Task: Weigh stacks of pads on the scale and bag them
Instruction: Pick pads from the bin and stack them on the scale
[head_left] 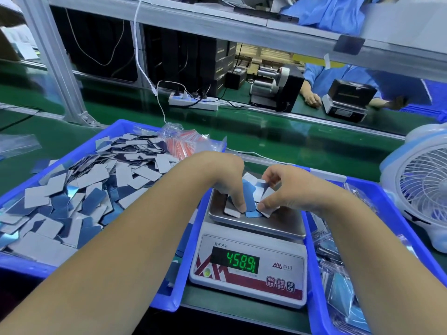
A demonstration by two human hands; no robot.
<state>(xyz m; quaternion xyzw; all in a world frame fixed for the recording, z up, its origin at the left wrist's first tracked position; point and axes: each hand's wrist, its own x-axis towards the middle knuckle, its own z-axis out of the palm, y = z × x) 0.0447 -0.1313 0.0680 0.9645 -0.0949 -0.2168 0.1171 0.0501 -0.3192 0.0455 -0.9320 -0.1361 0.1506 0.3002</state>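
Both hands are down on the scale pan (pixel 256 222) now, and the loose stack of pads (pixel 252 204) sits right between them — the left hand (pixel 228 187) curled over its left side with the thumb pressing at the near edge, the right hand (pixel 278 189) pinching pads on the right side, thumb and fingers closed on them. The pads are fanned and tilted, not squared up; their long axes run roughly away from the person, toward the far edge of the pan, so a squeeze inward from both sides looks like the way to gather them. Neither hand is plainly nearer — both are already touching. The pan is smooth bare metal, so the pads will likely slide easily. The scale's display (pixel 238 259) glows green with a reading, though with hands resting there it probably isn't the true weight. Room is tight: the blue tray of loose pads (pixel 31 262) crowds the left, another blue tray of bagged pads (pixel 312 238) the right, with a small fan (pixel 423 187) beyond.
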